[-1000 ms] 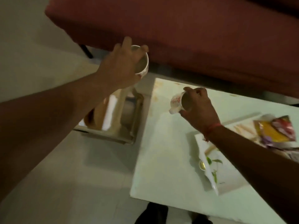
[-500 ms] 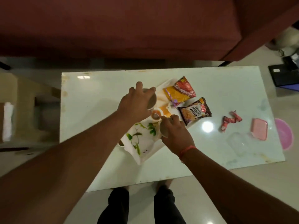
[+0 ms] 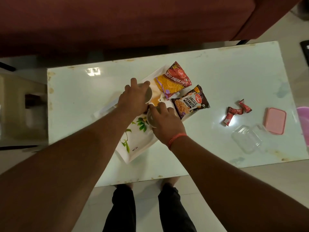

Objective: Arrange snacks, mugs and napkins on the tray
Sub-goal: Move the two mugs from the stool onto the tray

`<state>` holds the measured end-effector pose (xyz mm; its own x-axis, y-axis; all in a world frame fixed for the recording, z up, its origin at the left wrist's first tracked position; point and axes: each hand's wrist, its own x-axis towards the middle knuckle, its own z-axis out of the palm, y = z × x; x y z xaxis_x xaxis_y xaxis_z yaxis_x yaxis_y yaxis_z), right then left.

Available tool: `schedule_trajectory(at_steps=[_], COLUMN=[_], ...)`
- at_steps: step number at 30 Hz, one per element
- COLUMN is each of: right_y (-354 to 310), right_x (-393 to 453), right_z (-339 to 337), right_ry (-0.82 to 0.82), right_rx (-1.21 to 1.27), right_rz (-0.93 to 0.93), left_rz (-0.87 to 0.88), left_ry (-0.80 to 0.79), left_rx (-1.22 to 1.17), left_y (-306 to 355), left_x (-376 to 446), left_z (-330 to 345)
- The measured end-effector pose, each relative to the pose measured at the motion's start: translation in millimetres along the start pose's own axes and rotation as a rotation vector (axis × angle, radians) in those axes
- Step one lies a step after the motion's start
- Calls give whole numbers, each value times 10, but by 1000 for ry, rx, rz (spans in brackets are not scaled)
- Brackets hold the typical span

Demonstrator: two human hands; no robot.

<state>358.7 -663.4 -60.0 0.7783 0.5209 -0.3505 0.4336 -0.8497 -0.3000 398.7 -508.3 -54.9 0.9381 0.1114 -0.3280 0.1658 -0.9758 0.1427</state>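
White leaf-printed tray (image 3: 133,153) bears two snack packets, partly overhanging it.

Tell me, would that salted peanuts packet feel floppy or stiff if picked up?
Probably floppy: the salted peanuts packet looks like thin, crinkled film. Likely light, since it lies fairly flat. Its glossy surface may be a bit slippery.

Both forearms bare, no sleeves visible. Red-orange thread band (image 3: 177,139) around right wrist, centre frame. Black trousers (image 3: 148,210) on both legs, bottom centre. Feet mostly hidden under table edge.
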Motion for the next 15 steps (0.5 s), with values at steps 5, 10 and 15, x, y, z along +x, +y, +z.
schedule_trajectory(at_steps=[5, 10, 15], right_y=[19, 29, 38], right_x=[22, 25, 37], right_z=[-15, 1, 11], right_ry=[-13, -18, 1], right_rx=[-10, -10, -11], right_rz=[-3, 5, -6], left_rz=[-6, 2, 10], left_ry=[1, -1, -4], left_rx=[-4, 8, 1], left_y=[21, 6, -11], left_x=[37, 47, 46], left_z=[16, 54, 75])
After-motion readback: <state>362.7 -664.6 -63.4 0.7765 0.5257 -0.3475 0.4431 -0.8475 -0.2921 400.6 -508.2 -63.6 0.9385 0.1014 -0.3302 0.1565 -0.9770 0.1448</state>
